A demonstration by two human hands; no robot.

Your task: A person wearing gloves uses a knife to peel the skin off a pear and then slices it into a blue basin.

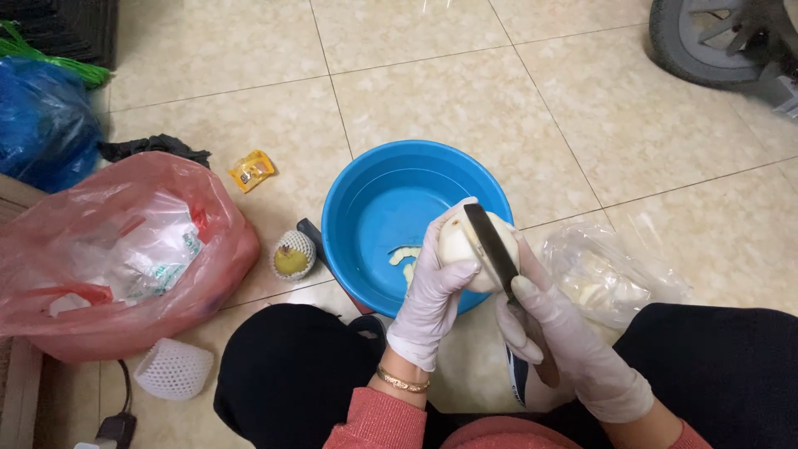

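Note:
My left hand (436, 291), in a white glove, holds a mostly peeled pale round fruit (465, 245) over the near edge of a blue plastic basin (366, 208). My right hand (557, 333), also gloved, grips a knife (492, 245) whose dark blade lies across the fruit. A few strips of peel (403, 259) lie in the basin's bottom. Both hands work above my knees, which are in dark trousers.
A red plastic bag (116, 249) with packaging sits left. A fruit in a foam net (293, 256) lies beside the basin, an empty foam net (174, 368) nearer me. A clear bag (607, 274) lies right, a blue bag (41, 125) far left, a wheel (706, 37) top right.

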